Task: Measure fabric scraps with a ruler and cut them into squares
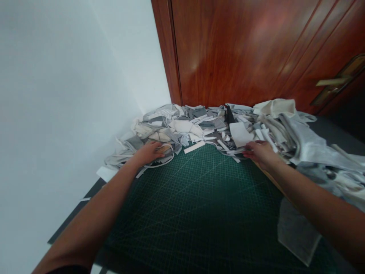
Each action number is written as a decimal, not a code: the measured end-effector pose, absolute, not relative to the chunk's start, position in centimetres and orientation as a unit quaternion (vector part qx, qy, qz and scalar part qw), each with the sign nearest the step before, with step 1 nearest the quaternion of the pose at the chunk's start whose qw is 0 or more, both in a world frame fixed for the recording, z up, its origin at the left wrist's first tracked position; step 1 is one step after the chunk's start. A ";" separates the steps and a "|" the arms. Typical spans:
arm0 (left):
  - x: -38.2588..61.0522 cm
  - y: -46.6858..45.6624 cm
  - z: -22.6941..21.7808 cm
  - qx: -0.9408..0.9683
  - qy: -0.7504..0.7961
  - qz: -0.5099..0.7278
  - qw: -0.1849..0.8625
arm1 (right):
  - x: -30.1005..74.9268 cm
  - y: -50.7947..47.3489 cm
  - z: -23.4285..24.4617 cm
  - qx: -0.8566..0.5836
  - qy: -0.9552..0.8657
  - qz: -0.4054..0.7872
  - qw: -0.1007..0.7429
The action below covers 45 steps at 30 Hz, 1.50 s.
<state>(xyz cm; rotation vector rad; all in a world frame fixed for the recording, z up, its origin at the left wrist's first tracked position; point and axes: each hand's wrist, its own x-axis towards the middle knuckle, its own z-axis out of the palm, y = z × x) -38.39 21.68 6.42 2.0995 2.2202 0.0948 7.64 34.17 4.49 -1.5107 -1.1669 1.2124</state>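
A long heap of fabric scraps (182, 125) in white, grey and cream lies along the far side of a green cutting mat (211, 182). At the heap's left front edge, my left hand (148, 154) rests with its fingers apart, next to a tan piece (164, 148) and a thin looped strip. My right hand (261, 153) reaches to the heap's front right, fingers stretched leftward. Its fingertips are at the lower corner of a white square scrap (240, 134); no firm hold on it shows. A narrow white strip (194, 147) lies on the mat between both hands.
A reddish wooden door (242, 53) with a metal handle (333, 82) stands behind the heap. The white wall (71, 83) closes off the left side. More cloth (313, 146) spreads along the right, and a pale grey piece (298, 230) lies beneath my right forearm.
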 end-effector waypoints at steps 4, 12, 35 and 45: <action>-37.7 21.6 6.3 0.686 0.725 0.049 0.031 | 7.3 34.6 4.4 -0.639 -0.494 0.443 0.390; -38.2 21.3 6.4 0.691 0.718 0.080 0.017 | 7.7 35.2 4.4 -0.650 -0.745 0.087 0.124; -16.4 17.7 4.0 0.460 0.455 0.308 0.698 | 7.3 18.7 4.1 -0.522 -0.449 0.603 0.402; -15.4 17.1 2.3 0.657 0.431 0.277 0.553 | 8.6 19.9 1.7 -0.529 -0.585 0.468 0.398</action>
